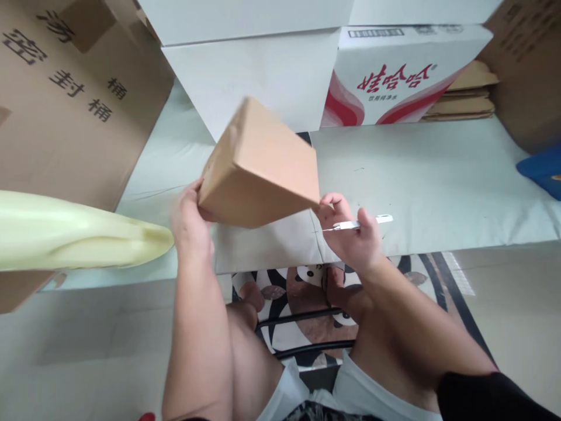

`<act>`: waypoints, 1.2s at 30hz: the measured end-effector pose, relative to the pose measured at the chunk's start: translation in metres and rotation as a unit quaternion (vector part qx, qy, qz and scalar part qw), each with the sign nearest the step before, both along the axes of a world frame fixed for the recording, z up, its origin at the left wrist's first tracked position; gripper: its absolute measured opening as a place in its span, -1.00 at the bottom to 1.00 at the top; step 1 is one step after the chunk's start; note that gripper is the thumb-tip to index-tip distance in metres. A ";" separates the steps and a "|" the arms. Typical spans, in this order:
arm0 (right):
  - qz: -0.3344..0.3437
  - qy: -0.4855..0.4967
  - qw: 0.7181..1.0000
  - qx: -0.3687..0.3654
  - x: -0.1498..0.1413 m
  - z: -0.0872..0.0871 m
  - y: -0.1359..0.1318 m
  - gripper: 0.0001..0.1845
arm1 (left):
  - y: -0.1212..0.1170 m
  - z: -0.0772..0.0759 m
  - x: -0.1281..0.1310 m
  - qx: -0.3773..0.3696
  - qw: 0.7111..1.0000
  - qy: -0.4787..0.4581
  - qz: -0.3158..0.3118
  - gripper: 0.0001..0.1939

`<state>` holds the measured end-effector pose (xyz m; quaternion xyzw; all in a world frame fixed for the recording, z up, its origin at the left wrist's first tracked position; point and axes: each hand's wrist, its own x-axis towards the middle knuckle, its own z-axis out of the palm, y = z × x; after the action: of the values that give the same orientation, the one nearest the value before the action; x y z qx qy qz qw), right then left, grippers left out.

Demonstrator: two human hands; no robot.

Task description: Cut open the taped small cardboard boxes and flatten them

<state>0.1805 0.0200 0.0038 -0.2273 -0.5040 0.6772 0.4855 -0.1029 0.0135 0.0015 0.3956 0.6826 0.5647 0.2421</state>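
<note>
A plain brown cardboard box (276, 158) is held up, tilted, above the pale green cloth surface. My left hand (191, 221) grips its lower left edge, the fingers partly hidden behind the box. At the box's lower right corner is my right hand (348, 228), its fingertips close to the cardboard; whether they touch cannot be told. Between the thumb and palm of that hand lies a slim white utility knife (366, 223), a thin blade pointing left from it.
A white carton with red lettering (394, 82) stands at the back, beside flat cardboard pieces (464, 96). Large brown cartons (79, 117) fill the left. A pale yellow smooth object (83, 231) juts in near my left wrist. A blue item (543, 172) sits far right.
</note>
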 end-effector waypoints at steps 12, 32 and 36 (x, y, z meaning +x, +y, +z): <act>-0.039 -0.125 0.986 0.105 0.020 0.052 -0.008 -0.38 | -0.020 -0.014 0.065 -0.359 0.828 -0.302 -0.307 -0.36; -0.251 -0.183 0.949 0.060 0.010 0.073 -0.009 -0.70 | -0.027 -0.017 0.085 0.262 0.895 0.244 -0.266 -0.55; -0.222 -0.240 0.944 0.041 0.012 0.075 -0.005 -0.84 | -0.035 -0.007 0.101 0.297 0.880 0.271 -0.252 -0.70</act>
<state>0.1930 0.0152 0.0787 -0.4690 -0.5697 0.4565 0.4971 -0.0017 -0.0212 -0.0054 0.7453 0.3990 0.5315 0.0534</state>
